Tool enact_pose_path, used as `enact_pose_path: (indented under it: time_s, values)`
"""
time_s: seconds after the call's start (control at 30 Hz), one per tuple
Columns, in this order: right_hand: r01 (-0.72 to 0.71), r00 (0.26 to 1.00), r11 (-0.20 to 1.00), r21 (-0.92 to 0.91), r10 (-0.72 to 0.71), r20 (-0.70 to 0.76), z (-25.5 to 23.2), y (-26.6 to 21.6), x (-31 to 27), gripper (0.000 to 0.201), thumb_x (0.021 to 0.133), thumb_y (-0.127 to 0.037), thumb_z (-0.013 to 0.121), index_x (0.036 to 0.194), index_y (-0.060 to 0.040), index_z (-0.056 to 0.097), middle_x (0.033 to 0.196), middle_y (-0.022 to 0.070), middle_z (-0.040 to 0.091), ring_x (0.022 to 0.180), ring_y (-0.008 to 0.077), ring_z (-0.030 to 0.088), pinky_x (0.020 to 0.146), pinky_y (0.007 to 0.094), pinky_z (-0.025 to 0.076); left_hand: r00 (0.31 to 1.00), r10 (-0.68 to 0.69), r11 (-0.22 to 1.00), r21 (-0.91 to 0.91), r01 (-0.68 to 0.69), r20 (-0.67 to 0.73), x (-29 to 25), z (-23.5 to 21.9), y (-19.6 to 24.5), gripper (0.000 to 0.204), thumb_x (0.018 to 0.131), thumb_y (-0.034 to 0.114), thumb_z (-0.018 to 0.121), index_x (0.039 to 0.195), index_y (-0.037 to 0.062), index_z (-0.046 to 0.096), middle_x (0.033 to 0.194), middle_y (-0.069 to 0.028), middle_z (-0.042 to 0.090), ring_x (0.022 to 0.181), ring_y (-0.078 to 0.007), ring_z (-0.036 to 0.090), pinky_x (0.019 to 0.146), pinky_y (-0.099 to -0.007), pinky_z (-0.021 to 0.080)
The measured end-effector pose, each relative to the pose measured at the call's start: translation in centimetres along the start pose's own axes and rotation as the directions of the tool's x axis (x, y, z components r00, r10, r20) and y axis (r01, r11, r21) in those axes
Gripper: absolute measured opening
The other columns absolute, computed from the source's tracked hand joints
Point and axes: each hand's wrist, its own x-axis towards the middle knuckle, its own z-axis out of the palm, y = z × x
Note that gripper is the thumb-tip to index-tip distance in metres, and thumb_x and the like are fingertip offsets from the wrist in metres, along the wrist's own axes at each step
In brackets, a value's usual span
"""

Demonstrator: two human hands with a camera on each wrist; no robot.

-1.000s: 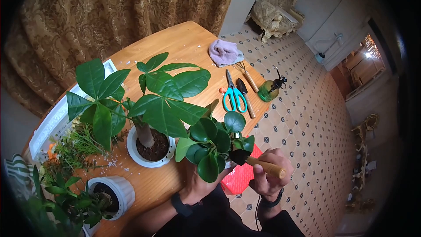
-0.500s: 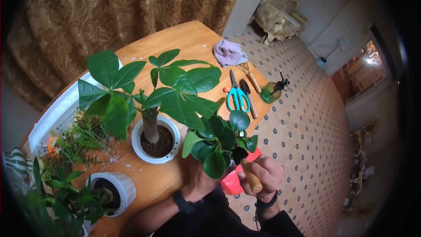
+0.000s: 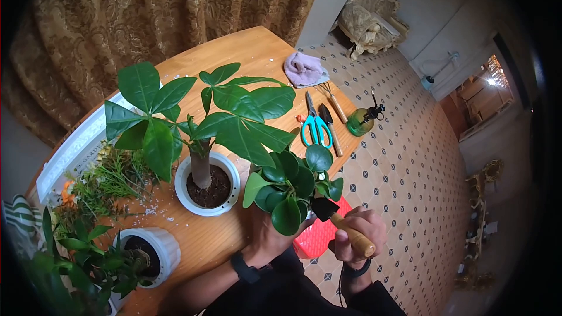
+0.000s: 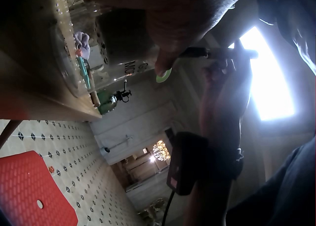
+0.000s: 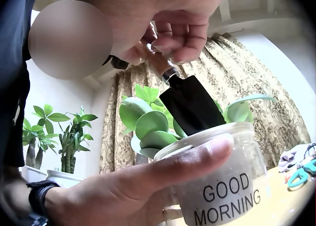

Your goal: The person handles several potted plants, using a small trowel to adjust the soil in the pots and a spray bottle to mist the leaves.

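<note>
My left hand (image 3: 266,239) holds a clear plastic pot (image 5: 224,179) printed GOOD MORNING, its thumb lying along the rim in the right wrist view. Round, glossy green leaves of a small plant (image 3: 286,216) rise from this pot and hide most of it from the head view. With its fingers curled round the wooden handle, my right hand (image 3: 364,235) grips a small hand trowel (image 5: 191,105). The trowel's black blade slants down, its tip at the pot's mouth beside the leaves. In the left wrist view the hands are dark.
A white pot (image 3: 232,199) with a broad-leaved tree and another white pot (image 3: 168,257) stand left on the wooden table. Scissors (image 3: 317,131), a second trowel (image 3: 332,129), a hand rake (image 3: 335,105), a spray bottle (image 3: 360,122) and a cloth (image 3: 303,70) lie toward the far right. A red stool (image 3: 319,237) is below.
The trowel's handle swung down toward the body, then back out to the right, and more of its blade shows now. The left hand keeps its hold on the pot. The view shifted slightly.
</note>
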Motion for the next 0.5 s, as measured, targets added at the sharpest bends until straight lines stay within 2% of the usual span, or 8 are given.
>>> enact_pose_path:
  time_s: [0.07,0.13,0.23,0.33,0.4,0.43,0.5]
  values:
    - [-0.01,1.0,1.0,-0.024,0.01,0.002,0.2,0.0,0.3,0.025,0.081,-0.018,0.081,0.094,-0.0031,0.066,0.068,0.0078,0.063,0.053,0.0222,0.062,0.049,0.0321,0.051,1.0,0.012,1.0,-0.007,-0.012,-0.005,0.0,0.0,-0.1,0.028,0.076,0.012,0.088,0.095,0.0032,0.069,0.088,-0.01,0.069,0.081,-0.0305,0.067,0.071,-0.0436,0.052]
    - [-0.021,1.0,0.999,-0.05,0.021,0.004,0.4,0.0,0.5,0.023,0.081,-0.018,0.081,0.091,-0.0028,0.066,0.068,0.0087,0.064,0.053,0.023,0.062,0.049,0.0321,0.05,0.996,0.078,0.997,0.013,-0.078,-0.038,-0.3,0.2,-0.6,0.027,0.076,0.013,0.088,0.093,0.0034,0.069,0.087,-0.0101,0.07,0.079,-0.0308,0.067,0.07,-0.0438,0.052]
    - [-0.046,0.997,0.998,-0.048,0.043,-0.059,0.9,0.2,0.5,0.019,0.081,-0.017,0.081,0.085,-0.0027,0.068,0.067,0.0091,0.065,0.053,0.0242,0.062,0.049,0.0319,0.05,0.99,0.134,0.99,0.04,-0.132,-0.048,-0.3,0.3,-1.0,0.026,0.076,0.014,0.089,0.091,0.0038,0.07,0.087,-0.0099,0.07,0.079,-0.0311,0.067,0.07,-0.0435,0.052]
    - [-0.014,0.994,0.999,-0.03,0.011,-0.11,0.8,0.2,0.5,0.018,0.08,-0.016,0.081,0.083,-0.002,0.071,0.067,0.0084,0.065,0.054,0.0244,0.063,0.049,0.0329,0.05,0.986,0.161,0.985,0.076,-0.157,-0.043,0.0,0.2,-0.6,0.025,0.077,0.015,0.089,0.09,0.0042,0.07,0.085,-0.0094,0.07,0.077,-0.031,0.067,0.069,-0.0432,0.052]
    - [-0.097,0.988,0.995,-0.017,0.094,-0.12,0.7,-0.2,0.6,0.018,0.078,-0.017,0.082,0.082,-0.0019,0.072,0.067,0.0081,0.065,0.054,0.024,0.063,0.049,0.0332,0.05,0.993,0.114,0.993,0.014,-0.113,-0.043,0.1,-0.1,0.2,0.025,0.077,0.015,0.089,0.09,0.0043,0.07,0.085,-0.0091,0.07,0.077,-0.0309,0.067,0.069,-0.0433,0.052]
    - [-0.098,0.988,0.995,-0.018,0.095,-0.121,0.8,-0.1,0.5,0.018,0.078,-0.017,0.082,0.082,-0.0019,0.072,0.067,0.0081,0.065,0.054,0.024,0.063,0.049,0.0332,0.05,0.997,0.067,0.997,-0.046,-0.069,-0.044,0.1,-0.1,0.4,0.024,0.078,0.015,0.088,0.09,0.0044,0.07,0.084,-0.0088,0.07,0.077,-0.0308,0.067,0.068,-0.0435,0.051]
    - [-0.058,0.994,0.996,-0.062,0.052,-0.096,1.0,0.1,0.5,0.02,0.077,-0.016,0.083,0.085,-0.0021,0.072,0.067,0.0082,0.064,0.055,0.0235,0.063,0.049,0.0328,0.05,0.996,0.064,0.996,-0.056,-0.067,-0.054,0.3,0.3,0.0,0.024,0.078,0.014,0.088,0.09,0.0044,0.07,0.085,-0.0089,0.07,0.077,-0.0308,0.068,0.069,-0.0436,0.051]
